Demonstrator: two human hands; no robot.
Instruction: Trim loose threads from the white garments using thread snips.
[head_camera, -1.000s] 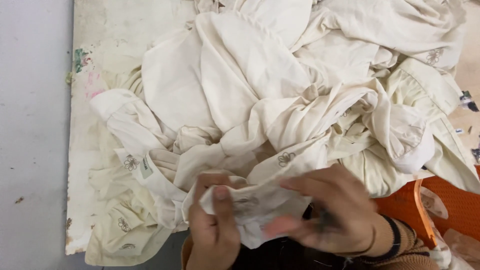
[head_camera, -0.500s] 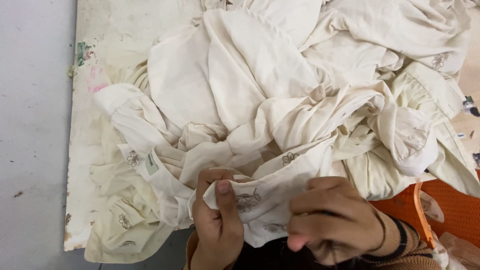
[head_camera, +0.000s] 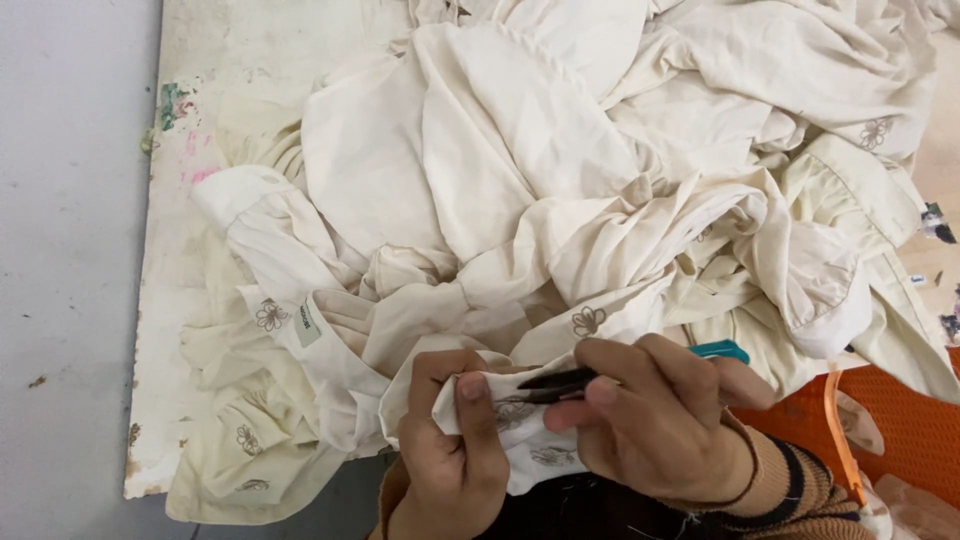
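A big heap of cream garments (head_camera: 560, 190) with small embroidered flowers lies on a worn, paint-stained board (head_camera: 190, 130). At the near edge, my left hand (head_camera: 450, 450) pinches a fold of one cream garment (head_camera: 520, 440), thumb on top. My right hand (head_camera: 650, 420) grips a small dark thread snipper (head_camera: 558, 383) with a teal handle end (head_camera: 722, 350). Its dark tip points left and rests on the fold, close to my left thumb. A striped brown cuff covers my right wrist.
Grey floor (head_camera: 60, 300) runs along the left of the board. An orange plastic crate (head_camera: 880, 430) stands at the lower right under the cloth. Small scraps lie at the far right edge (head_camera: 935, 225).
My right hand has turned and brought the snipper's tip onto the fold; earlier its fingers only held the cloth. The view has shifted slightly. The left hand keeps its pinch.
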